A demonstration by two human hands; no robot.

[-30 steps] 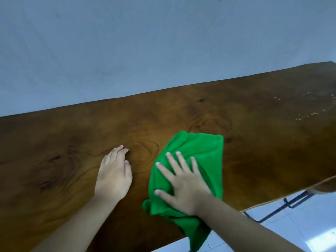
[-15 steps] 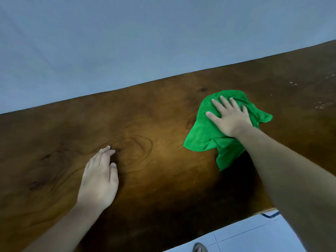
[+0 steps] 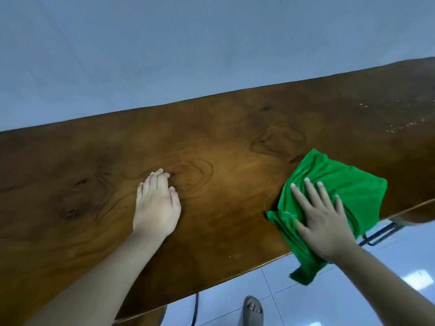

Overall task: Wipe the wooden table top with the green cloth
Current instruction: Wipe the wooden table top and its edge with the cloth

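Observation:
The dark wooden table top (image 3: 235, 147) runs across the view, tilted up to the right. A crumpled green cloth (image 3: 348, 184) lies at the table's near edge on the right, and one corner hangs over the edge. My right hand (image 3: 322, 220) presses flat on the cloth with its fingers spread. My left hand (image 3: 156, 205) rests palm down on the bare wood to the left of the middle, fingers together, holding nothing.
A pale wall (image 3: 188, 55) rises behind the table's far edge. Small light specks (image 3: 400, 125) dot the wood at the far right. Below the near edge are white floor tiles (image 3: 306, 302), a dark metal frame (image 3: 379, 234) and a foot in a sandal (image 3: 253, 308).
My right hand has drawn the cloth from the far side of the table back to the near edge, where it now hangs over. My left hand has stayed flat on the wood.

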